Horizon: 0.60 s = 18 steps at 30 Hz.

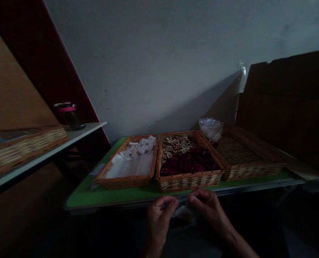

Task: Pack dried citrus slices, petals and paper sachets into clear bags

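Clear plastic bag (pixel 182 212) held between both hands

Your left hand (pixel 158 224) and right hand (pixel 208 211) pinch it in closed fingers, just below the near edge of the table (pixel 113 199).

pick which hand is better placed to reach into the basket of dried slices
Probably the right hand: it sits nearer the wicker basket of dried slices, just off its front edge, while the left hand is lower and further left.

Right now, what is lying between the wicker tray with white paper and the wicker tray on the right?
The head view shows a third wicker tray there, holding pale dried slices and dark red dried slices.
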Motion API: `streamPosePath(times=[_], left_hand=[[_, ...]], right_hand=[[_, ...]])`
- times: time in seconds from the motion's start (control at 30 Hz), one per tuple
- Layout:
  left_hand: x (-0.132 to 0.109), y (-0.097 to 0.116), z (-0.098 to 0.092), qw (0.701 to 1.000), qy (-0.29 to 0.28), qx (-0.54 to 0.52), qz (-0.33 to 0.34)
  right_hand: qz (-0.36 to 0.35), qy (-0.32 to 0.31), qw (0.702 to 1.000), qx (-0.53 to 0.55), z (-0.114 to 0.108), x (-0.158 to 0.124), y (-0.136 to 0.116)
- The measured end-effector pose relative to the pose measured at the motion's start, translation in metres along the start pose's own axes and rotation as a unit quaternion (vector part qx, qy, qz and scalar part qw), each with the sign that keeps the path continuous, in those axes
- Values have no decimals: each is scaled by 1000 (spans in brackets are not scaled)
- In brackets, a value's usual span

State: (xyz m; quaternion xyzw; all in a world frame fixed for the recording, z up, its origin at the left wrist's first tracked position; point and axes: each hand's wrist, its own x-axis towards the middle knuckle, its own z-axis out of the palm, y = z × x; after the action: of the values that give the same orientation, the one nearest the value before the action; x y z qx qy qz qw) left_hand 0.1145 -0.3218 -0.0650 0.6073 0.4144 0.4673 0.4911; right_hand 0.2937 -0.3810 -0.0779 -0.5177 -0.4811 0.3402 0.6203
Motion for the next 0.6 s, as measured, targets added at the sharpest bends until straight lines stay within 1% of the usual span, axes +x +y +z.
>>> streamPosePath(times=[0.1,0.23,0.3,0.37,0.43,0.47,0.53,0.6], left_hand=[[1,-3,-2,1000,18,7,7],[4,-2,-3,1000,26,-2,5],[3,0,1,999,22,-30,-8],[2,1,8,996,28,-85,-20],[1,-2,16,989,51,-136,-18],[0,-5,20,988,62,-144,-12],[1,-16,27,991,64,-120,1],[4,-31,31,996,54,-70,24]], right_hand=[[-6,-23,1000,-11,-2,0,3],[-10,-74,992,-103,-9,-1,3],[-7,-77,990,-116,-14,1,-1],[-10,-72,992,-102,-22,5,-11],[-20,-51,996,-70,-37,13,-27],[-23,-34,998,-54,-47,19,-37],[-32,13,998,-45,-72,34,-57],[-55,61,994,-73,-104,55,-76]])
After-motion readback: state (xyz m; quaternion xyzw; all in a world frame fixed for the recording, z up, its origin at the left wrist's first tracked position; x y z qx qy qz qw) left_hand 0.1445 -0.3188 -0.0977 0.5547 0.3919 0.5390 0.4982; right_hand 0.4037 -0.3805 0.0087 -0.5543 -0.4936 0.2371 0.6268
